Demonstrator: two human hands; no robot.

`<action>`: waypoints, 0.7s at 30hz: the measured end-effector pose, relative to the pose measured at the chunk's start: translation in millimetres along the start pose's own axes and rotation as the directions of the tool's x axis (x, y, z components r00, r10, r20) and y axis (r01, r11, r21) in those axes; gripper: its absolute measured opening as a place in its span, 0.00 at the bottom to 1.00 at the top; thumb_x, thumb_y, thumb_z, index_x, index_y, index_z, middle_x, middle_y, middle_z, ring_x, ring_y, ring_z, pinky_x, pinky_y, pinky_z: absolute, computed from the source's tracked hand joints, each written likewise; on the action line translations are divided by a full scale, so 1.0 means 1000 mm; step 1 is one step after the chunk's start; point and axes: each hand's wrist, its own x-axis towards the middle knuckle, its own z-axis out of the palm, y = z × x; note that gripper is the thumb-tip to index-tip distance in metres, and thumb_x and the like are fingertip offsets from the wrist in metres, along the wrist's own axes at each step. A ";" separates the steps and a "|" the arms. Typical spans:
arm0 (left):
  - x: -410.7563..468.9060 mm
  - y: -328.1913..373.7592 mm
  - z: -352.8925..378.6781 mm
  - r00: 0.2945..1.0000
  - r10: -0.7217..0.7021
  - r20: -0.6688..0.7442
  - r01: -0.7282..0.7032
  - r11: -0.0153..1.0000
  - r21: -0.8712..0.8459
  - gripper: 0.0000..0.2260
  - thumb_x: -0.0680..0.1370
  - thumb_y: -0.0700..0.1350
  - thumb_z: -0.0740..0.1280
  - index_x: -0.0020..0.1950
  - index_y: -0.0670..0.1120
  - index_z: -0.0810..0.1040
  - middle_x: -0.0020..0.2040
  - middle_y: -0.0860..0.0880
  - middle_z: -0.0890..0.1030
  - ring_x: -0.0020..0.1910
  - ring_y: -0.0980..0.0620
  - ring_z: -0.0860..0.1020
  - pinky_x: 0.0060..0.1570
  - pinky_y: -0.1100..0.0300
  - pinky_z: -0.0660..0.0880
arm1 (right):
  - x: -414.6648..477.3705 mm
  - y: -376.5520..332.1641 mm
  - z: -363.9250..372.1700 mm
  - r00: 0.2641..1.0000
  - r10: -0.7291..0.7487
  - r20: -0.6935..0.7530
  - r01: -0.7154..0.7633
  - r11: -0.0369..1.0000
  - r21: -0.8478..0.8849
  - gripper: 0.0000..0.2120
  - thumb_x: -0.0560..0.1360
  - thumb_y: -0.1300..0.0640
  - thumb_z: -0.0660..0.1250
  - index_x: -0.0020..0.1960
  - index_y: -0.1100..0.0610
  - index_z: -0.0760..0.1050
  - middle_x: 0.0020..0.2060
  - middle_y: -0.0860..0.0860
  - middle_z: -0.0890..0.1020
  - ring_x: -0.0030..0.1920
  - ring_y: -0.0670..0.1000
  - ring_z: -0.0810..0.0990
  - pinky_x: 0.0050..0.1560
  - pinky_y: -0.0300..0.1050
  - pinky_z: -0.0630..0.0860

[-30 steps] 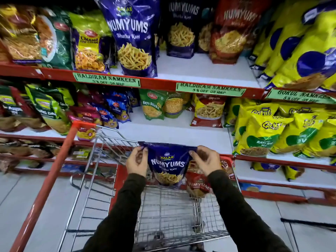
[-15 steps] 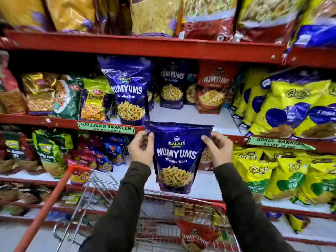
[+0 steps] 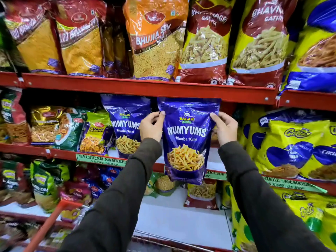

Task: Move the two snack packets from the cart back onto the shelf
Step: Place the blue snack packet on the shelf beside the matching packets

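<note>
I hold a blue Numyums packet (image 3: 186,140) upright in both hands, in front of the middle shelf (image 3: 101,154). My left hand (image 3: 151,125) pinches its upper left edge and my right hand (image 3: 224,127) its upper right edge. Its top reaches the red rail of the shelf above, and its bottom hangs below the middle shelf's front edge. An identical blue Numyums packet (image 3: 126,124) stands on that shelf just to the left. Only the cart's red handle (image 3: 52,220) and a strip of its wire rim (image 3: 163,237) show; the second cart packet is out of view.
Large yellow and red snack bags (image 3: 205,42) fill the top shelf. Yellow Gokul bags (image 3: 294,148) crowd the middle shelf's right side, green and gold packets (image 3: 60,128) its left. A bare white patch of the lower shelf (image 3: 178,217) lies under my arms.
Both hands have lifted the blue packet from the cart up to the middle shelf's height. The view has tilted up, so the cart basket and the red packet in it have dropped out of sight.
</note>
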 end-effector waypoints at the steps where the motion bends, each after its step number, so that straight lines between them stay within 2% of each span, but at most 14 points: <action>1: 0.005 0.003 0.005 0.998 -0.059 -0.001 0.059 0.998 -0.039 0.11 0.74 0.54 0.69 0.49 0.49 0.82 0.33 0.54 0.79 0.30 0.55 0.77 0.26 0.66 0.72 | 0.009 0.001 0.002 1.000 0.000 0.007 0.000 1.000 -0.015 0.04 0.75 0.60 0.68 0.43 0.54 0.78 0.36 0.50 0.81 0.29 0.44 0.76 0.24 0.34 0.70; 3: 0.016 0.009 0.014 0.983 -0.184 0.002 0.183 0.978 -0.102 0.14 0.75 0.54 0.69 0.54 0.47 0.82 0.34 0.54 0.79 0.24 0.59 0.77 0.20 0.67 0.72 | 0.027 0.005 0.006 1.000 0.007 0.009 -0.007 0.999 -0.046 0.01 0.75 0.59 0.68 0.45 0.56 0.78 0.39 0.52 0.81 0.35 0.47 0.77 0.32 0.37 0.73; 4: 0.021 0.010 0.018 0.971 -0.238 0.010 0.237 0.961 -0.142 0.14 0.75 0.53 0.69 0.56 0.47 0.81 0.36 0.54 0.79 0.26 0.59 0.78 0.22 0.65 0.75 | 0.036 0.008 0.007 1.000 0.017 0.001 -0.017 0.998 -0.068 0.02 0.75 0.58 0.69 0.46 0.57 0.78 0.39 0.52 0.81 0.37 0.47 0.77 0.32 0.37 0.74; 7: 0.036 0.010 0.028 0.928 -0.370 0.031 0.362 0.883 -0.298 0.11 0.76 0.49 0.69 0.55 0.46 0.79 0.39 0.52 0.77 0.37 0.53 0.78 0.34 0.53 0.82 | 0.059 0.023 0.013 0.999 0.034 -0.003 -0.034 0.989 -0.145 0.09 0.74 0.55 0.71 0.49 0.60 0.78 0.38 0.51 0.81 0.36 0.47 0.78 0.25 0.34 0.74; 9: 0.044 0.002 0.036 0.911 -0.411 -0.006 0.380 0.847 -0.372 0.08 0.77 0.47 0.69 0.54 0.46 0.78 0.39 0.51 0.77 0.41 0.51 0.78 0.41 0.49 0.81 | 0.072 0.035 0.020 0.998 0.058 0.000 -0.057 0.987 -0.151 0.06 0.73 0.55 0.72 0.43 0.56 0.77 0.36 0.48 0.80 0.34 0.46 0.78 0.24 0.32 0.74; 11: 0.051 -0.006 0.046 0.899 -0.429 -0.083 0.362 0.837 -0.411 0.06 0.77 0.45 0.69 0.51 0.45 0.78 0.41 0.48 0.79 0.41 0.50 0.78 0.44 0.47 0.82 | 0.083 0.047 0.028 0.996 0.087 -0.020 -0.089 0.987 -0.134 0.07 0.73 0.56 0.72 0.39 0.51 0.74 0.36 0.46 0.79 0.34 0.45 0.78 0.23 0.31 0.75; 13: 0.058 -0.012 0.055 0.890 -0.427 -0.159 0.332 0.847 -0.416 0.10 0.77 0.42 0.68 0.54 0.38 0.79 0.48 0.41 0.82 0.40 0.49 0.77 0.50 0.42 0.81 | 0.093 0.059 0.035 0.991 0.134 -0.029 -0.137 0.983 -0.126 0.07 0.73 0.58 0.72 0.41 0.53 0.74 0.38 0.47 0.79 0.35 0.45 0.78 0.22 0.32 0.76; 15: 0.066 -0.018 0.063 0.886 -0.411 -0.212 0.301 0.861 -0.411 0.12 0.77 0.40 0.67 0.58 0.36 0.79 0.55 0.33 0.82 0.46 0.47 0.76 0.59 0.39 0.77 | 0.102 0.070 0.041 0.982 0.185 -0.027 -0.187 0.974 -0.126 0.06 0.73 0.58 0.72 0.48 0.55 0.77 0.43 0.51 0.81 0.35 0.47 0.79 0.23 0.35 0.78; 17: 0.068 -0.023 0.067 0.901 -0.360 -0.244 0.246 0.884 -0.397 0.12 0.78 0.38 0.65 0.59 0.34 0.78 0.58 0.30 0.80 0.48 0.47 0.74 0.63 0.43 0.75 | 0.108 0.081 0.045 0.973 0.226 -0.037 -0.229 0.966 -0.118 0.08 0.73 0.58 0.72 0.51 0.56 0.77 0.45 0.54 0.81 0.36 0.51 0.80 0.26 0.39 0.80; 18: 0.067 -0.027 0.067 0.913 -0.315 -0.260 0.213 0.911 -0.354 0.12 0.79 0.38 0.64 0.60 0.34 0.77 0.59 0.31 0.80 0.49 0.47 0.75 0.63 0.49 0.74 | 0.110 0.085 0.047 0.972 0.233 -0.039 -0.236 0.965 -0.116 0.08 0.73 0.58 0.72 0.51 0.55 0.76 0.46 0.55 0.81 0.36 0.52 0.80 0.28 0.41 0.81; 19: 0.066 -0.032 0.067 0.927 -0.264 -0.264 0.188 0.941 -0.280 0.14 0.79 0.39 0.63 0.62 0.35 0.76 0.61 0.33 0.79 0.52 0.46 0.76 0.61 0.57 0.72 | 0.111 0.089 0.049 0.971 0.236 -0.035 -0.238 0.963 -0.122 0.08 0.74 0.58 0.71 0.52 0.55 0.76 0.45 0.55 0.81 0.36 0.53 0.80 0.31 0.45 0.81; 20: 0.064 -0.039 0.066 0.943 -0.227 -0.244 0.183 0.964 -0.191 0.15 0.80 0.40 0.61 0.66 0.37 0.74 0.64 0.35 0.78 0.58 0.44 0.77 0.59 0.61 0.69 | 0.112 0.094 0.051 0.970 0.242 -0.016 -0.242 0.960 -0.140 0.09 0.75 0.57 0.70 0.54 0.57 0.77 0.44 0.56 0.82 0.37 0.54 0.80 0.35 0.49 0.81; 21: 0.061 -0.046 0.064 0.955 -0.214 -0.206 0.196 0.975 -0.105 0.18 0.80 0.41 0.60 0.70 0.40 0.71 0.67 0.37 0.76 0.64 0.42 0.75 0.62 0.60 0.67 | 0.109 0.100 0.053 0.966 0.258 0.017 -0.251 0.952 -0.174 0.13 0.76 0.55 0.68 0.59 0.58 0.76 0.45 0.56 0.83 0.40 0.56 0.80 0.41 0.54 0.82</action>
